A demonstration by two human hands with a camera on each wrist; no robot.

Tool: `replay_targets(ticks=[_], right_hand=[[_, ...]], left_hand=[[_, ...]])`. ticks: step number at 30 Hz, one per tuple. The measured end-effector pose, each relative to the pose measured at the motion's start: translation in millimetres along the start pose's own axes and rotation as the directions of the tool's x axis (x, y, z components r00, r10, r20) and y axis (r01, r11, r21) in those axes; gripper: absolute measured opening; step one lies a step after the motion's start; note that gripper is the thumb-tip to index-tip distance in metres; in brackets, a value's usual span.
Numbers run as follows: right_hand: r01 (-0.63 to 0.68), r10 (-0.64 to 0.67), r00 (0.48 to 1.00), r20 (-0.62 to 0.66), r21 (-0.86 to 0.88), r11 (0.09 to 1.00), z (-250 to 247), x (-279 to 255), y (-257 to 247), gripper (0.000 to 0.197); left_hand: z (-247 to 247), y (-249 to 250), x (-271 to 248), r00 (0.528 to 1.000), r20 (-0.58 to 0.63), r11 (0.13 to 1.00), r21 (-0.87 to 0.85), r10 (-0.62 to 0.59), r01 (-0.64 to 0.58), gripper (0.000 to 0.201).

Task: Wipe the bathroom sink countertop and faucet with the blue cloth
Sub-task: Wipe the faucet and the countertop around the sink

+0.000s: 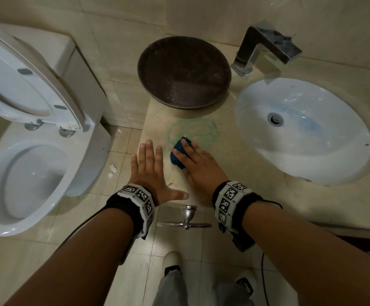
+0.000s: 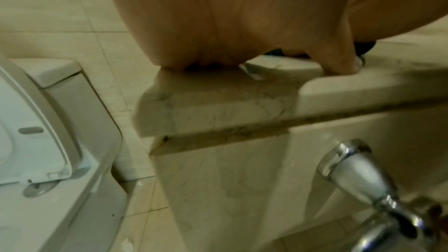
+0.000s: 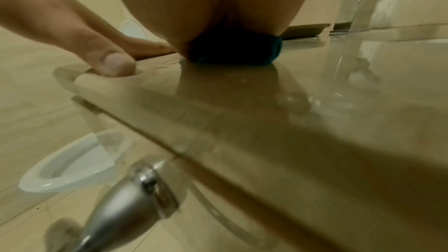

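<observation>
The right hand (image 1: 198, 164) lies flat over the bunched blue cloth (image 1: 178, 154), fingers straight and pressing it onto the beige stone surface (image 1: 234, 171) near its left front corner. The left hand (image 1: 150, 171) rests just beside it, palm down with fingers spread and straight, thumb stretched out along the front edge; it holds nothing. From the right wrist view the cloth (image 3: 236, 50) sits squashed under the palm, and the stone around it looks wet and shiny. A faint bluish-green ring stain (image 1: 192, 129) marks the stone just beyond the cloth.

Further back stands a dark brown round bowl (image 1: 184, 71); I see nothing in it but pale specks on its inside. To the right the white oval sink (image 1: 303, 131) is set into the stone, with a blue smear beside its drain (image 1: 275, 119). The square chrome faucet (image 1: 265, 47) rises behind it. Left of the counter is a white toilet (image 1: 33, 164) with its lid raised, and a chrome fitting (image 1: 187, 217) juts out below the counter's front edge.
</observation>
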State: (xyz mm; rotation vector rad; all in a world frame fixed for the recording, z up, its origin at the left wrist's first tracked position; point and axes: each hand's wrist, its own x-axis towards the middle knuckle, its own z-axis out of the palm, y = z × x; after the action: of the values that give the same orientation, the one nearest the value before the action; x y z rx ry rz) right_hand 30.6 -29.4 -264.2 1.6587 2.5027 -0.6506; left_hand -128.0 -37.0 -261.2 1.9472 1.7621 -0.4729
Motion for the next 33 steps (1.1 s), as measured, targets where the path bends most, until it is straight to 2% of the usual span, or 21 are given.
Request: replay_targets(ticks=[4, 9, 15, 18, 20, 22, 26, 29, 31, 33], right_hand=[[-0.087, 0.088, 0.996, -0.033, 0.035, 0.996, -7.2, 8.6, 8.9, 0.053], [-0.181, 0.183, 0.981, -0.06, 0.033, 0.983, -12.6, 13.0, 26.9, 0.052], [-0.312, 0.319, 0.94, -0.119, 0.071, 0.947, -23.1, 8.4, 65.3, 0.05], [-0.403, 0.423, 0.897, -0.128, 0.154, 0.902, -31.6, 1.3, 84.1, 0.051], [-0.51, 0.54, 0.838, -0.079, 0.241, 0.826, -39.2, -7.5, 98.8, 0.045], [-0.585, 0.603, 0.797, -0.02, 0.22, 0.781, -46.7, -18.4, 111.2, 0.038], [-0.575, 0.599, 0.799, -0.047, 0.231, 0.785, -57.1, -36.3, 120.1, 0.036], [-0.558, 0.651, 0.744, -0.152, 0.394, 0.73, -71.2, -45.8, 122.5, 0.035], [-0.512, 0.677, 0.709, -0.197, 0.517, 0.686, -84.2, -50.4, 124.2, 0.035], [-0.449, 0.674, 0.709, -0.205, 0.606, 0.656, -97.6, -54.6, 126.7, 0.035]], left_hand=[[-2.7, 5.7, 2.2, 0.999, 0.025, 0.999, -0.024, -0.043, 0.044, 0.147], [-2.9, 4.5, 1.7, 0.999, 0.039, 0.999, -0.029, -0.032, 0.034, 0.148], [-3.0, 3.1, 3.5, 0.998, 0.056, 0.999, -0.035, -0.024, 0.026, 0.147], [-2.4, 2.3, 4.1, 0.998, 0.06, 0.999, -0.036, -0.019, 0.022, 0.147], [-1.8, 2.1, 4.2, 0.998, 0.055, 0.999, -0.039, -0.019, 0.021, 0.147], [-2.4, 1.9, 4.2, 0.998, 0.059, 0.999, -0.038, -0.02, 0.022, 0.147], [-7.8, 5.3, 2.4, 0.995, 0.088, 0.999, -0.004, -0.045, 0.045, 0.148], [-22.1, 15.2, -0.6, 0.992, 0.085, 0.996, 0.021, -0.089, 0.088, 0.139], [-38.4, 28.9, -5.2, 1.0, -0.004, 0.999, -0.009, -0.03, 0.03, 0.12], [-57.1, 49.6, -9.0, 0.991, -0.123, 0.997, -0.042, 0.053, -0.059, 0.1]])
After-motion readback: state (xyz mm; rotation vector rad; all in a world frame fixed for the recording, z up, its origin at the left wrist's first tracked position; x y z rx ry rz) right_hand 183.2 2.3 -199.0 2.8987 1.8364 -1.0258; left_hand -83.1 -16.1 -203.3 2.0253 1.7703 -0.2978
